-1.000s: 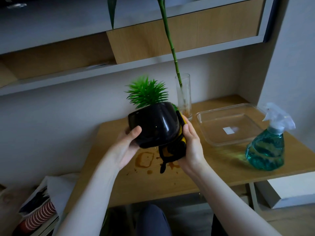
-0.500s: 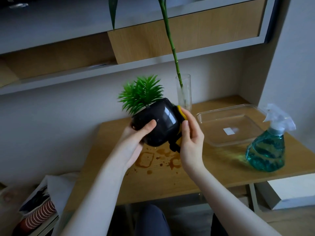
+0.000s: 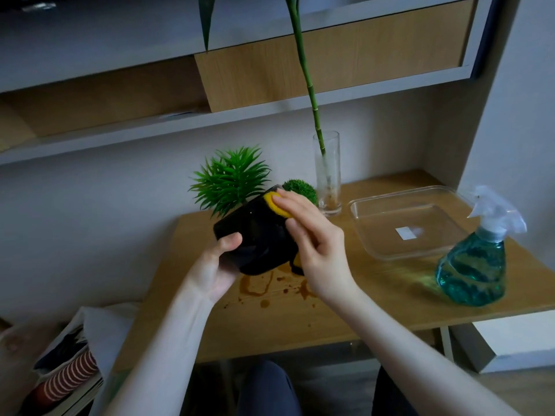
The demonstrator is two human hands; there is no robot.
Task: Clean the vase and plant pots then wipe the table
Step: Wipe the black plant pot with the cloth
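A glossy black plant pot [image 3: 255, 235] with a spiky green plant [image 3: 229, 178] is held tilted above the wooden table [image 3: 375, 301]. My left hand [image 3: 216, 265] grips the pot from below, thumb on its side. My right hand [image 3: 315, 235] presses a yellow and black sponge [image 3: 274, 204] against the pot's upper right side. Behind my right hand sits a small round green plant [image 3: 300, 189], its pot hidden. A tall glass vase [image 3: 328, 175] with a bamboo stem stands at the back. Brown stains [image 3: 261, 288] mark the table under the pot.
A clear shallow tray [image 3: 375, 244] lies on the right of the table. A teal spray bottle [image 3: 474, 265] stands near the right front edge. Shelves run above the table. A bag with striped cloth [image 3: 66, 376] sits on the floor at left.
The pot has tilted further, its plant leaning left. My right hand slid the sponge from the pot's lower right up to its upper rim. The small round plant now shows.
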